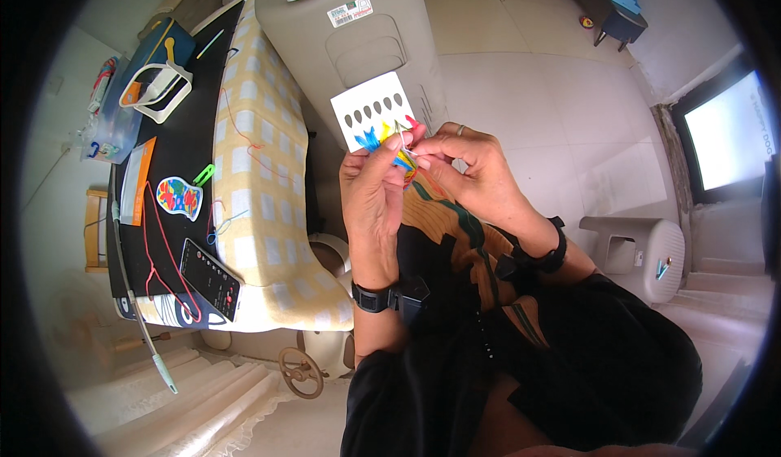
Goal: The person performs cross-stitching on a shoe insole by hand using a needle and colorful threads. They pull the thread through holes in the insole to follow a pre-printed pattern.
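Note:
My left hand (375, 197) grips the lower edge of a white thread-organizer card (373, 94) with a row of dark teardrop-shaped holes. Skeins of blue thread (367, 139), yellow thread (385, 131) and red thread (411, 121) are attached along the card's lower edge, their strands gathered under the left fingers. Close against them, my right hand (473, 167) pinches a thin pale strand (412, 152) between thumb and forefinger. Fingers partly hide where the strands meet the card.
On the table's black mat lie a phone (210, 280), a fish-shaped colourful piece (180, 197), red thread (149, 255) and a white plastic basket (161, 100). A checked cloth (262, 213) drapes the table's edge. A large grey stool (360, 42) stands ahead, a smaller stool (634, 252) at right.

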Action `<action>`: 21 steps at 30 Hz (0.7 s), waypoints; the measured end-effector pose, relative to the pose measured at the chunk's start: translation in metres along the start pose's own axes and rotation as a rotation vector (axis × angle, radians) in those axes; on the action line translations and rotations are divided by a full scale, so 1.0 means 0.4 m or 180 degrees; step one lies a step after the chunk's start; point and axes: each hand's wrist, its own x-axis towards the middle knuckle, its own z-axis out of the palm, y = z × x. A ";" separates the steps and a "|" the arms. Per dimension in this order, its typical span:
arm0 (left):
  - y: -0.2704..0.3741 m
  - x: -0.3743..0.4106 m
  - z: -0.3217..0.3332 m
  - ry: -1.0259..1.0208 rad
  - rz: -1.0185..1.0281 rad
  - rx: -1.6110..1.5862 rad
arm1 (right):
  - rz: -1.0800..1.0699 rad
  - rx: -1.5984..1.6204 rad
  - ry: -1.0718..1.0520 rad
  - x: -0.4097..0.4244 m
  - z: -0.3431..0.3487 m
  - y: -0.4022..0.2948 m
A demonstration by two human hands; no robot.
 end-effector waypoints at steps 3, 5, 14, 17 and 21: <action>0.006 -0.003 0.006 0.0005 -0.0042 -0.0024 | 0.0005 -0.0014 -0.0071 0.000 -0.007 -0.004; 0.002 0.000 -0.001 -0.0011 0.0013 -0.0032 | 0.0101 0.0381 -0.0102 -0.001 -0.009 -0.008; -0.001 -0.007 0.012 -0.0120 0.0024 -0.0388 | 0.0385 0.1336 -0.0137 0.002 -0.027 -0.005; 0.002 -0.006 0.009 -0.0127 0.0059 -0.0355 | 0.0461 0.1450 -0.0056 0.011 -0.025 -0.019; -0.009 -0.006 0.024 0.0288 0.0190 0.0267 | 0.1338 0.2488 -0.0315 0.017 -0.049 -0.035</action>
